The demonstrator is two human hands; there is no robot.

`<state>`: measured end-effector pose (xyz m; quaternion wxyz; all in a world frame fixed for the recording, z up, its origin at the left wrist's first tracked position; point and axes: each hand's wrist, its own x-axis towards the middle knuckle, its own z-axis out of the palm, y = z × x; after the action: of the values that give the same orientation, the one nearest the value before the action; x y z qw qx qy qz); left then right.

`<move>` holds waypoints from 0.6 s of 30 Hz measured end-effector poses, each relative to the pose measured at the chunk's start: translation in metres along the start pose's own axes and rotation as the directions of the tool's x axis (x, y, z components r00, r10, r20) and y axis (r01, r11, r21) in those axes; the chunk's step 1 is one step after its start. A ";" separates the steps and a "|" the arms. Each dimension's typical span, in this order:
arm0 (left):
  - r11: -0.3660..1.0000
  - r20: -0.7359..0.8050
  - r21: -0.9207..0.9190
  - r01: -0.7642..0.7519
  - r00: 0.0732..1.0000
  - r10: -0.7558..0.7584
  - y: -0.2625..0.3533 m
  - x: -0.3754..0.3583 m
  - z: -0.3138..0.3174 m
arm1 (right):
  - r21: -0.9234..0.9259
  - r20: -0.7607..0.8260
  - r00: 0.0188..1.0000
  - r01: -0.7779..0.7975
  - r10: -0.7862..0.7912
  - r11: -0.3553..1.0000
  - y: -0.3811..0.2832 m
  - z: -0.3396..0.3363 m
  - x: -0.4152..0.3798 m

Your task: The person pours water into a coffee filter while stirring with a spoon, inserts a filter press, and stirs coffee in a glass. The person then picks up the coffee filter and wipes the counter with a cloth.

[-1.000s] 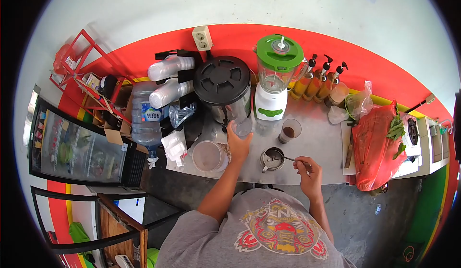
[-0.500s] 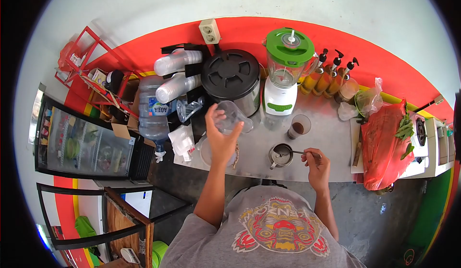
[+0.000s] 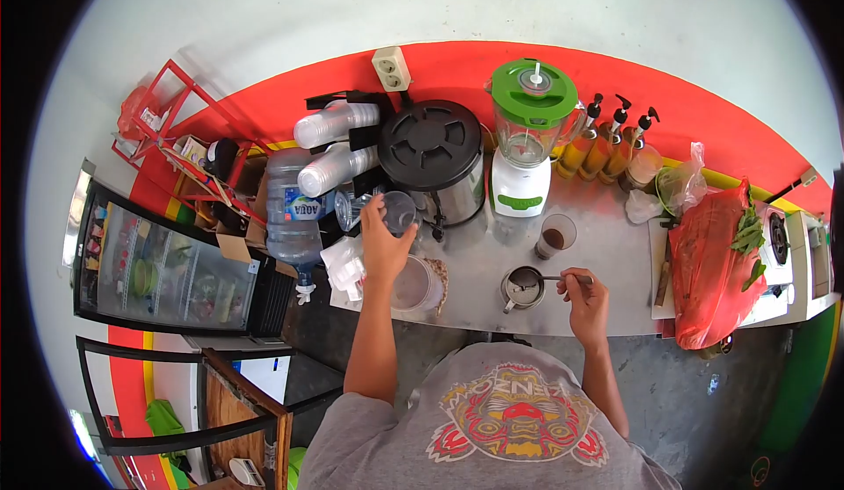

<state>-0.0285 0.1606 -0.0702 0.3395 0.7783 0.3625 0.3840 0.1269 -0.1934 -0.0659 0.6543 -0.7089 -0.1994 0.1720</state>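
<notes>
My left hand [image 3: 385, 242] grips a clear plastic cup [image 3: 402, 212] in front of a steel pot with a black lid [image 3: 431, 145]. Below that hand, a whitish round tub [image 3: 413, 286] sits near the table's front edge. The fingers of my right hand [image 3: 587, 304] are closed on the handle of a spoon [image 3: 556, 278]. Its bowl end rests inside a small metal cup [image 3: 522, 290], where some pale content shows. Just behind the metal cup, a clear glass [image 3: 556, 237] contains dark brown liquid.
A green-lidded blender [image 3: 520, 174] and several pump bottles [image 3: 607, 152] line the wall. Stacked plastic cups [image 3: 338, 168] lie sideways in a holder above a water bottle [image 3: 294, 213]. At right is a red plastic bag [image 3: 714, 266] with leaves; a glass-door fridge [image 3: 163, 266] stands left.
My left hand has moved left and slightly down with the plastic cup, which is now tilted differently, uncovering the tub. My right hand stays at the metal cup with the spoon.
</notes>
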 end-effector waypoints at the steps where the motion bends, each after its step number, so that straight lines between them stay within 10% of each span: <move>1: 0.997 0.086 0.077 0.002 0.996 -0.009 -0.008 0.002 0.003 | 0.006 0.002 1.000 0.004 -0.004 1.000 0.000 0.000 0.000; 8: 0.931 0.357 0.364 -0.005 0.925 -0.134 -0.021 0.007 0.008 | 0.027 -0.008 1.000 0.016 -0.016 1.000 0.004 0.000 -0.003; 18: 0.943 0.302 0.332 0.004 0.947 -0.111 -0.056 0.012 0.018 | 0.039 -0.018 1.000 -0.001 0.002 0.999 0.009 -0.002 -0.007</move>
<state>-0.0252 0.1944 -0.1195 0.2704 0.8642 0.3850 0.1787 0.1221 -0.1997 -0.0746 0.6698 -0.6976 -0.1894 0.1701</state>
